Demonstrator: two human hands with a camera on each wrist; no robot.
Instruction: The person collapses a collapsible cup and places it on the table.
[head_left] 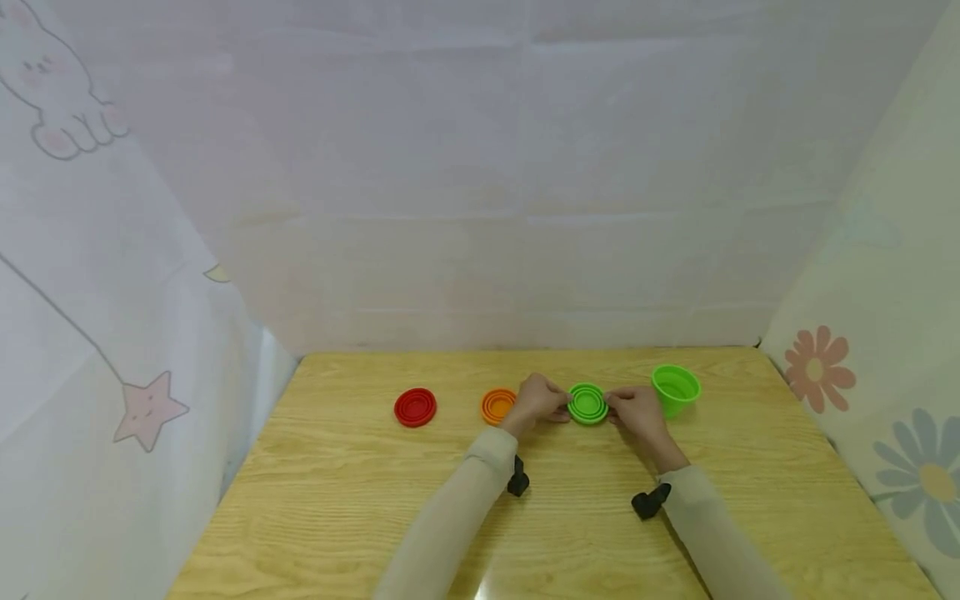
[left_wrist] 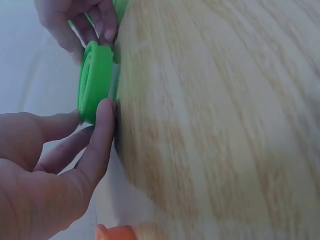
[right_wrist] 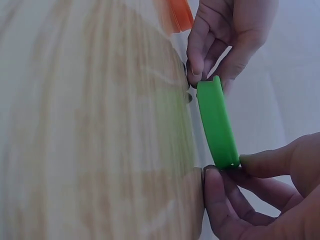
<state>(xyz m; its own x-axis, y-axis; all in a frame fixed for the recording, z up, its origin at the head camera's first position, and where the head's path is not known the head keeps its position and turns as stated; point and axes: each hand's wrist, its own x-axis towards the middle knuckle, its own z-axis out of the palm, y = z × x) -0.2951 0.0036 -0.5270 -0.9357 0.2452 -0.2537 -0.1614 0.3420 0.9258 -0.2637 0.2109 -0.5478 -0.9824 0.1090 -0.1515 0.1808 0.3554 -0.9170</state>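
A flattened green collapsible cup (head_left: 587, 403), with concentric rings showing, is held at its rim between two hands. On its left edge the left hand (head_left: 537, 400) pinches it between thumb and fingers. The right hand (head_left: 637, 412) pinches the opposite edge in the same way. In the right wrist view the green cup (right_wrist: 217, 123) appears edge-on, close over the tabletop. The left wrist view also shows the cup (left_wrist: 96, 82) side-on, with thumb on the upper rim and fingertips beneath.
An expanded green cup (head_left: 676, 388) stands just right of the right hand. Left of the left hand lies a flattened orange cup (head_left: 497, 405), partly covered by it. Farther left is a flattened red cup (head_left: 416, 407). All are on the wooden table (head_left: 337, 500), with fabric walls around it.
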